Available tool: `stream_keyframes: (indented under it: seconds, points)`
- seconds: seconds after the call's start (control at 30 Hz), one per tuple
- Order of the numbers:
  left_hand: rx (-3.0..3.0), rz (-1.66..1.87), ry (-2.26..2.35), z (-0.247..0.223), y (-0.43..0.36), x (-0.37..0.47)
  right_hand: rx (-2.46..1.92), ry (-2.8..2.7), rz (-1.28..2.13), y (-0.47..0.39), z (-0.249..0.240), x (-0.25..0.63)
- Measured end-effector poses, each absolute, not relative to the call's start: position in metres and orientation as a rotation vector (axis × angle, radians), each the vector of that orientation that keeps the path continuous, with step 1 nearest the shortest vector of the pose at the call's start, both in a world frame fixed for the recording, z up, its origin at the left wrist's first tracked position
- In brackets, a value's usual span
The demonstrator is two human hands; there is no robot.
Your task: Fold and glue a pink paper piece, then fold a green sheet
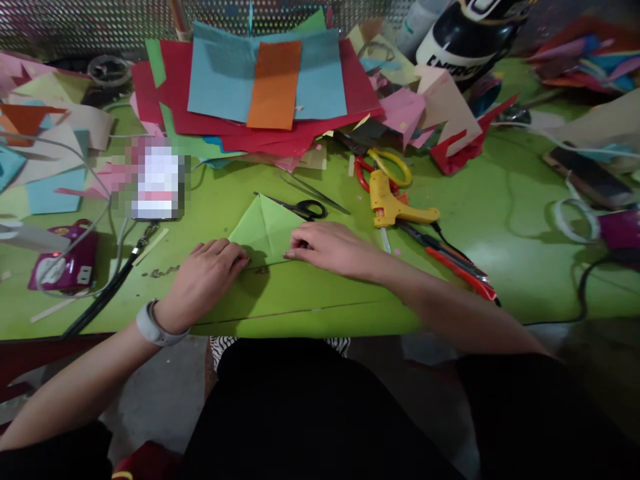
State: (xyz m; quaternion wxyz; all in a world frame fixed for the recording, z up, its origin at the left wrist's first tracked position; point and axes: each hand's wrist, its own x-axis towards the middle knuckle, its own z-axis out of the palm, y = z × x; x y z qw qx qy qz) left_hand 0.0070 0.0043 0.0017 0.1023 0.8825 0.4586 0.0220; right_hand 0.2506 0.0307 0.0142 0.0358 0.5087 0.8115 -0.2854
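A light green sheet of paper (pixel 265 230), folded to a triangle with a crease down its middle, lies on the green table (pixel 320 320). Its peak points away from me. My left hand (pixel 213 267) is closed at the paper's left corner, fingers curled and pressed together. At the right corner my right hand (pixel 325 247) pinches the paper between thumb and curled fingers. Just behind the paper lie black-handled scissors (pixel 311 210), partly covered by it. Tweezers (pixel 317 193) rest a little farther back.
Right of my hands lie a yellow glue gun (pixel 387 203), a red cutter knife (pixel 460 267) and scissors with yellow and red handles (pixel 393 167). Behind stands a stack of coloured paper (pixel 220 80). At left are a phone (pixel 157 183), a purple device (pixel 70 260) and cables; a bottle (pixel 465 43) stands back right.
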Motion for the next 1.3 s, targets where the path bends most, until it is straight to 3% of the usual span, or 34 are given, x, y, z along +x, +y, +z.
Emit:
stream_keyframes:
  seconds: [0.2, 0.3, 0.6, 1.3]
  points:
    - [2.883, 0.12, 1.461, 0.0, -0.01, 0.013, 1.547, 2.474, -0.863, 0.032, 0.016, 0.249]
    - [3.044, 0.243, 1.256, 0.0, -0.027, 0.027, 1.556, 2.477, -0.864, 0.032, 0.015, 0.248]
    - [2.848, 0.19, 1.092, -0.027, -0.037, 0.037, 1.573, 2.505, -0.865, 0.032, 0.011, 0.249]
    - [2.837, 0.222, 1.031, -0.027, -0.031, 0.031, 1.439, 2.672, -0.82, 0.028, 0.011, 0.265]
